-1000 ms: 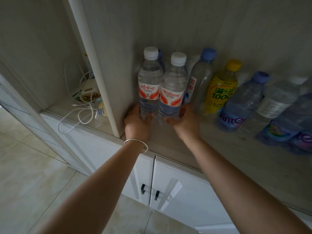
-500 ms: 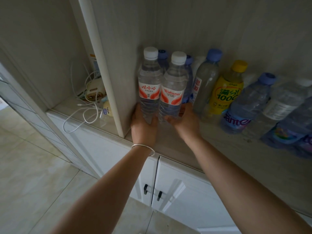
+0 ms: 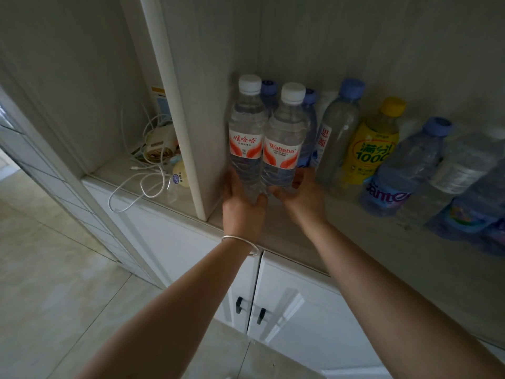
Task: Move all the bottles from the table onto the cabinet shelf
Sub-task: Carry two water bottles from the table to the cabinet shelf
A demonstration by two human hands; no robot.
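While both arms reach into the cabinet, the scene reads so:
Left hand (image 3: 241, 206): wrapped round the base of the left Wahaha bottle (image 3: 246, 138), thumb in front, a silver bracelet (image 3: 241, 243) on the wrist.
Right hand (image 3: 299, 195): curled round the base of the right Wahaha bottle (image 3: 284, 144).
Held pair: upright, touching side by side, white caps, at the left end of the cabinet shelf (image 3: 341, 242), beside the divider panel (image 3: 196, 127).
Other bottles: blue-capped ones just behind; to the right a clear bottle (image 3: 337, 135), a yellow bottle (image 3: 371, 149) and more blue-labelled ones.
Left compartment: white cables (image 3: 142, 184) and small items.
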